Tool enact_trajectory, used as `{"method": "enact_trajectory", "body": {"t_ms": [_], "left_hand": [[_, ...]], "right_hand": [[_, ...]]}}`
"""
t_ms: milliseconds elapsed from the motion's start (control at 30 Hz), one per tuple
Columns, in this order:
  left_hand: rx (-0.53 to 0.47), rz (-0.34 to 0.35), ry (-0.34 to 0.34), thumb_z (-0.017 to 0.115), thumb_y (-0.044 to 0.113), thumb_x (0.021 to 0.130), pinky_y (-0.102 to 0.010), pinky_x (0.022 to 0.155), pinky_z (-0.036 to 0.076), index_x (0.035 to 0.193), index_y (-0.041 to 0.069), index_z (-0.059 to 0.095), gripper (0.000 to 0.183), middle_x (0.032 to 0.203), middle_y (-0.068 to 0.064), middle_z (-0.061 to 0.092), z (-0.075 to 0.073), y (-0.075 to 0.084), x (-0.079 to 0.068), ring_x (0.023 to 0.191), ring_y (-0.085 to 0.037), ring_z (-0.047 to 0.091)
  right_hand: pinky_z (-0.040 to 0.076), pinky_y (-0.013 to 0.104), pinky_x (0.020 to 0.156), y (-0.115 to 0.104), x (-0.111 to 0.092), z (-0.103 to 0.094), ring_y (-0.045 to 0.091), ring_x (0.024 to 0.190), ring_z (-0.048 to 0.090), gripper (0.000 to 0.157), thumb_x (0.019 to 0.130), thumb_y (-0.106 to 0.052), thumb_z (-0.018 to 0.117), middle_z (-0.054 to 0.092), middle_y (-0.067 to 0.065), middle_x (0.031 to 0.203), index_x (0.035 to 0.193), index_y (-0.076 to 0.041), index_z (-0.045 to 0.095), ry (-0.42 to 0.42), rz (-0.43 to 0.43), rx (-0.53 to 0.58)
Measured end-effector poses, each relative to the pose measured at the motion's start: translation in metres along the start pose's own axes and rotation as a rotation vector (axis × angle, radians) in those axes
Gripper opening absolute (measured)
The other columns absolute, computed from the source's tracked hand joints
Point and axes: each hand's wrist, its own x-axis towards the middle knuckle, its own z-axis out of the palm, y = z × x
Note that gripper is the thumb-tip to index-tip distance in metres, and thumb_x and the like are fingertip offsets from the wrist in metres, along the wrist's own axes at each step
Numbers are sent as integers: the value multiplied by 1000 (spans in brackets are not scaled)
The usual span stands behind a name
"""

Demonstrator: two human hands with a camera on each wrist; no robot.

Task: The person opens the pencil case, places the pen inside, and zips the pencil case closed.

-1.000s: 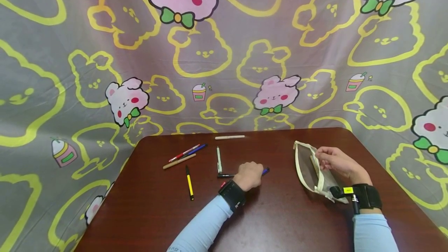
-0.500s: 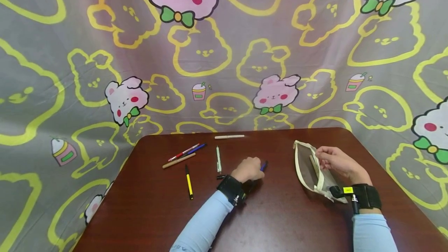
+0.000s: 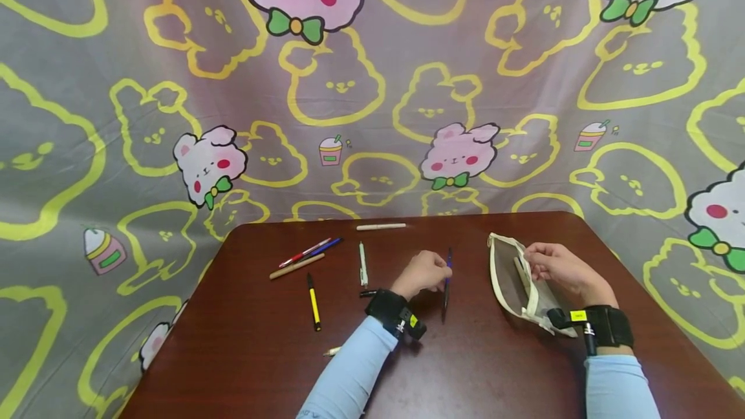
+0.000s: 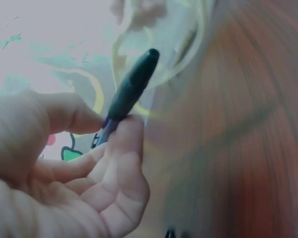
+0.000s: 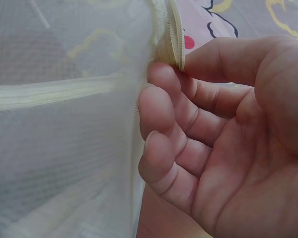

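Observation:
My left hand (image 3: 423,272) pinches a blue pen with a dark grip (image 3: 445,299) between thumb and fingers, above the middle of the table. In the left wrist view the pen's dark end (image 4: 134,84) points up and away from the palm. To the right lies a mesh zip pouch (image 3: 498,283), its mouth spread open. My right hand (image 3: 561,268) pinches the pouch's zipper edge, which the right wrist view shows as cream zipper tape (image 5: 170,42) between thumb and fingertips. A tan pen (image 3: 520,269) shows inside the pouch.
Left on the table (image 3: 233,354) lie a yellow-black pen (image 3: 315,306), a tan pen (image 3: 297,267), a red pen (image 3: 302,254) and a blue pen (image 3: 329,247). A pale green pen (image 3: 363,265) and a whitish pen (image 3: 381,227) lie farther back. My left wrist partly hides a black pen (image 3: 368,293).
My left hand has lifted the blue pen off the table and turned it from roughly sideways to lengthwise. It has shifted slightly right. The right hand has stayed on the pouch.

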Motion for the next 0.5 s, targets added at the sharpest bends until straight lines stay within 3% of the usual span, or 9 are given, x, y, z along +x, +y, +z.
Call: {"method": "enact_trajectory", "body": {"t_ms": [200, 400, 500], "left_hand": [[-318, -33, -20, 66, 11, 87, -25, 52, 54, 98, 2, 68, 14, 73, -3, 67, 15, 8, 9, 56, -13, 63], [-429, -73, -37, 66, 12, 87, -21, 48, 49, 98, 4, 64, 13, 72, -3, 64, 28, 13, 14, 56, -13, 62], [-481, -61, -67, 67, 12, 89, -21, 49, 49, 98, 5, 64, 13, 72, -3, 63, 35, 17, 16, 56, -13, 62]], "right_hand": [[54, 34, 65, -3, -1, 1, 19, 69, 61, 38, 101, -23, 55, 53, 3, 78, 113, 13, 51, 2, -6, 8], [54, 34, 64, -3, 0, 2, 18, 68, 61, 34, 100, -22, 55, 52, 4, 74, 110, 11, 52, -4, -9, 16], [55, 35, 64, -4, 1, 1, 18, 68, 61, 34, 100, -23, 56, 52, 4, 75, 111, 9, 53, 0, 1, 10]]}}
